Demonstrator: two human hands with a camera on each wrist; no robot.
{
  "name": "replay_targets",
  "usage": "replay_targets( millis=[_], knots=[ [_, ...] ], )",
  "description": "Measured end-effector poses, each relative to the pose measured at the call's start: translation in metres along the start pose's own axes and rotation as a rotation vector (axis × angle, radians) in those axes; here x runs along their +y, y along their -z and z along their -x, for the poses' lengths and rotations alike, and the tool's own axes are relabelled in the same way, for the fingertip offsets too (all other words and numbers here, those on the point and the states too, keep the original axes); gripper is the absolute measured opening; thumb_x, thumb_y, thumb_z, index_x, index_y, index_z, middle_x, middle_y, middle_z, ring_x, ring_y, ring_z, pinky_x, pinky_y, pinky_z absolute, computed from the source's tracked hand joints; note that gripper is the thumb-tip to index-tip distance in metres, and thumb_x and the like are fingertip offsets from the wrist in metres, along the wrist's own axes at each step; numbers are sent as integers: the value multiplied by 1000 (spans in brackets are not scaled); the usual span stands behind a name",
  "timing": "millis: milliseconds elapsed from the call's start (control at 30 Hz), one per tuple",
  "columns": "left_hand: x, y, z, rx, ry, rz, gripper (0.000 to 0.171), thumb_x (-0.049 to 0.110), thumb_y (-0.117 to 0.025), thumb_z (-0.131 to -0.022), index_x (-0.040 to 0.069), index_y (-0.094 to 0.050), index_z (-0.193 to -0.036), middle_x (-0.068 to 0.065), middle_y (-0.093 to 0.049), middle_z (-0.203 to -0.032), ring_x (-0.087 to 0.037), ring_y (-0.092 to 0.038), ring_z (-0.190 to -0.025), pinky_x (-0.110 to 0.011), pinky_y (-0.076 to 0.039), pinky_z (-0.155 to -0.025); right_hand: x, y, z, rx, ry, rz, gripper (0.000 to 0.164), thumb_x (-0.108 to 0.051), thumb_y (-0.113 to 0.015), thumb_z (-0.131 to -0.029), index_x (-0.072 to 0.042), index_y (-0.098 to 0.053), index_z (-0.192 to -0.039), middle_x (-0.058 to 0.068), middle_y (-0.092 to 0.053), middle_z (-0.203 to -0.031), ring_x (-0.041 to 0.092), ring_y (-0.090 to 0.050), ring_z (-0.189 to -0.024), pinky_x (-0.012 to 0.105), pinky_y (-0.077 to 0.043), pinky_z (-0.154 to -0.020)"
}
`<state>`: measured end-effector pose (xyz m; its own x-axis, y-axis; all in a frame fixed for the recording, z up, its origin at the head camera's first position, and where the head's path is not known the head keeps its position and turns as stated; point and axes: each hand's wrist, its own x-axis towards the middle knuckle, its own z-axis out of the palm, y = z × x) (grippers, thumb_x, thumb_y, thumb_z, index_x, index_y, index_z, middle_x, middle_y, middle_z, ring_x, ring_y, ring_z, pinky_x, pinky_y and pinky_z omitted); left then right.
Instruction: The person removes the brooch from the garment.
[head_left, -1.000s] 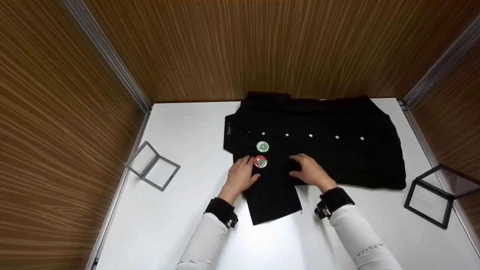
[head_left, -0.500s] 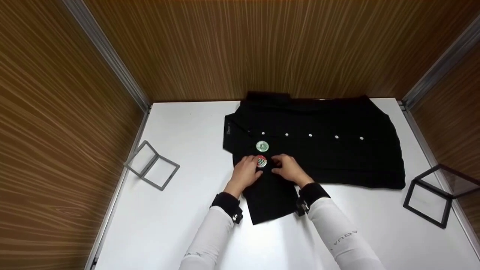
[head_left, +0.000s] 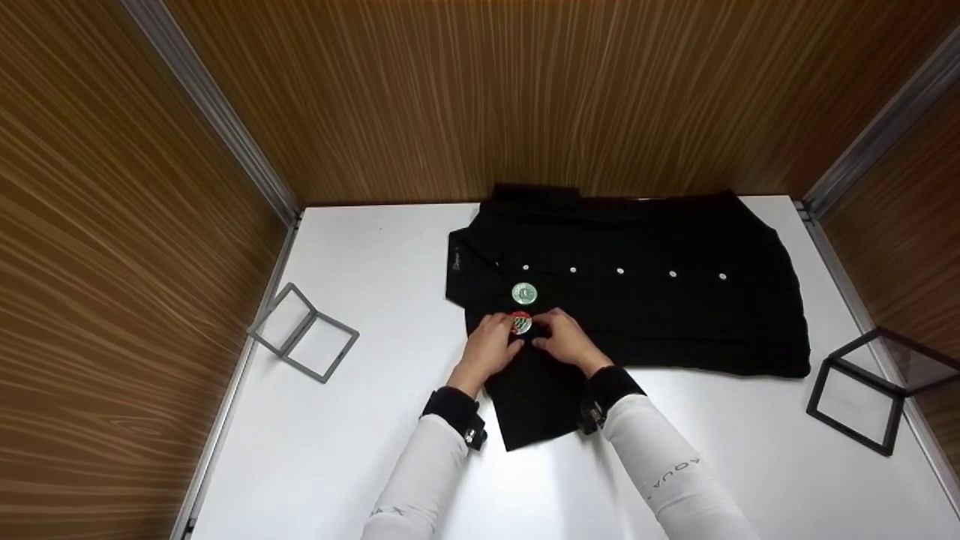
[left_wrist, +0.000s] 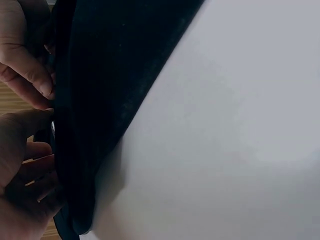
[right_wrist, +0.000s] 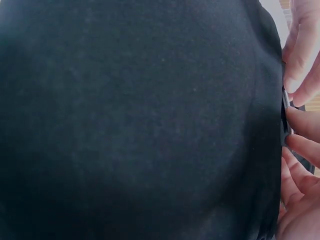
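A black button-up shirt (head_left: 675,322) lies spread with its collar to the left. On its chest is a green round pin badge (head_left: 524,293), and just below it a red pin badge (head_left: 523,323) with a tree picture. My left hand (head_left: 487,349) holds the red badge by its left edge, fingertips covering part of it. From the right side, my right hand (head_left: 568,341) has its curled fingers on the badge's other edge. In the right wrist view, the badge's thin edge (right_wrist: 286,99) shows between both hands' fingertips; the fabric hides its back.
An open grey square frame (head_left: 307,334) lies on the white table (head_left: 360,450) to the left. A similar black frame (head_left: 859,405) stands open at the right edge. Wood-grain panels (head_left: 480,97) enclose the table at the back and sides.
My right hand has moved left across the shirt to the red badge. My left hand has shifted slightly right, onto the badge's edge. The shirt's body has stayed in place.
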<state>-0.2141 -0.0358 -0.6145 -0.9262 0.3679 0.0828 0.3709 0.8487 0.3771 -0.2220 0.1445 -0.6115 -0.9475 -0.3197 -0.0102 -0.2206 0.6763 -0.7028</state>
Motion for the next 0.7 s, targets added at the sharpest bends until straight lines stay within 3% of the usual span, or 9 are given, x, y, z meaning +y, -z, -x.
replay_targets(
  millis=[233,400,700],
  knots=[
    [-1,6,-6,-23,11,48,40,27,-69,-92,5,-65,-125,-11,-64,-113,-27,-60,-106,-37,-49,-92,-1,-1,2,15,23,-97,39,8,-68,-82,5,-64,-120,18,-61,-102,33,-61,-96,46,-50,-87],
    [1,11,-12,-23,53,83,36,29,-68,-93,8,-67,-121,-9,-66,-107,-26,-63,-100,-38,-50,-88,-1,-4,2,29,67,-150,41,13,-62,-80,5,-64,-120,18,-62,-104,33,-63,-97,44,-51,-88],
    [7,10,-18,34,117,107,25,25,-69,-92,10,-72,-112,-9,-70,-105,-28,-67,-95,-40,-54,-80,-1,-6,3,62,133,-196,39,16,-58,-81,6,-65,-118,20,-64,-106,33,-63,-95,46,-51,-86]
  ],
)
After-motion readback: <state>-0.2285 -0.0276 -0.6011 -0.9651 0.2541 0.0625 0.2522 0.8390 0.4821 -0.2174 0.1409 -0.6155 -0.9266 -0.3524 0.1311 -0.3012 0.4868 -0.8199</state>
